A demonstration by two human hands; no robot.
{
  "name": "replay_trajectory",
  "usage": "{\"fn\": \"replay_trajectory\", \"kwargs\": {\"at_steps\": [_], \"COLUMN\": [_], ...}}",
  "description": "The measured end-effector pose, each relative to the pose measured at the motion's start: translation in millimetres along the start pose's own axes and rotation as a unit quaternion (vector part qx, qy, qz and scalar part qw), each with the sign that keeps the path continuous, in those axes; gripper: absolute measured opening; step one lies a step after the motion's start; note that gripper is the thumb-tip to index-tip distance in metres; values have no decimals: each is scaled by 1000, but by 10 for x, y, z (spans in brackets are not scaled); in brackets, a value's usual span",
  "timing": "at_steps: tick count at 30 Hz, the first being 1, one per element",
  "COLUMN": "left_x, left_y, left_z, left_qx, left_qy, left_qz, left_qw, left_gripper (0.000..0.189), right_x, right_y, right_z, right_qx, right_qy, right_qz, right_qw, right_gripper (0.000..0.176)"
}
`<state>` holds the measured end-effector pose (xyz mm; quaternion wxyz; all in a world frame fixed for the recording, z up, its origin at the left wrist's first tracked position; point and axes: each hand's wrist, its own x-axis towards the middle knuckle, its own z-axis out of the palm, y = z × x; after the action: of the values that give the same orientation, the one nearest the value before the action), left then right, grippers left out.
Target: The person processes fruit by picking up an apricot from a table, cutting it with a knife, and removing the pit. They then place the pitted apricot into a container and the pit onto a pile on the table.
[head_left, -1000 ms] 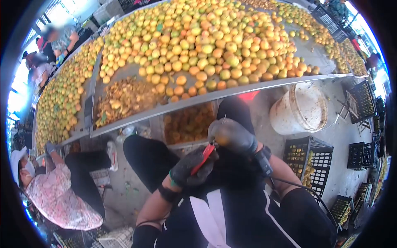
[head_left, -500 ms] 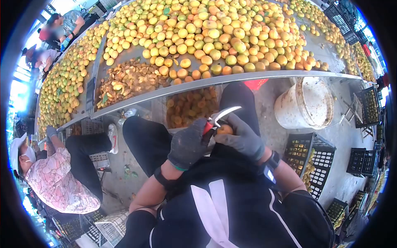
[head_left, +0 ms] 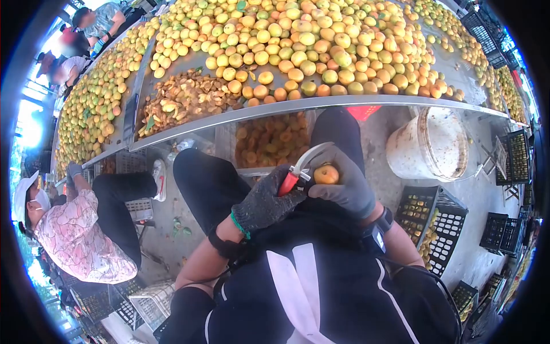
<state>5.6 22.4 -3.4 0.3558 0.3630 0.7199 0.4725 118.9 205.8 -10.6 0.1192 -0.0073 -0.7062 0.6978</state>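
My left hand [head_left: 266, 200], in a dark grey glove, is closed round the red handle of a curved-blade cutter [head_left: 291, 180]. The pale blade points up and to the right. Beside it my right hand [head_left: 349, 186], also gloved, holds an orange-yellow fruit [head_left: 326, 174] in its fingers, close to the blade. Both hands are over my lap. Just beyond them a crate [head_left: 268, 171] holds halved orange fruit [head_left: 272, 140].
A metal table [head_left: 229, 120] bears many whole fruits [head_left: 321, 34] and a heap of brown-orange pieces [head_left: 183, 100]. A white bucket [head_left: 427, 143] stands at right, near black crates [head_left: 450, 232]. A seated person [head_left: 86, 241] is at left; others are farther back.
My right hand has turned and moved slightly right, and more of the fruit shows. My left hand, with the cutter, has tilted and shifted slightly. The whole view has shifted a little.
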Motion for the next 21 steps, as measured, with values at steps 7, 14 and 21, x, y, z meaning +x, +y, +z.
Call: {"fn": "replay_trajectory", "kwargs": {"at_steps": [7, 14, 21], "left_x": [-45, -88, -116], "left_y": [-89, -114, -129], "left_z": [78, 129, 149], "left_qx": [103, 261, 268], "left_qy": [38, 106, 126], "left_qz": [128, 216, 245], "left_qw": [986, 935, 923], "left_gripper": [41, 40, 39], "right_x": [-87, -125, -136], "right_y": [-63, 0, -31], "right_z": [98, 157, 213], "right_qx": [151, 137, 172], "right_qy": [0, -5, -1], "right_qz": [103, 77, 79], "right_qw": [983, 988, 982], "right_gripper": [44, 46, 50]}}
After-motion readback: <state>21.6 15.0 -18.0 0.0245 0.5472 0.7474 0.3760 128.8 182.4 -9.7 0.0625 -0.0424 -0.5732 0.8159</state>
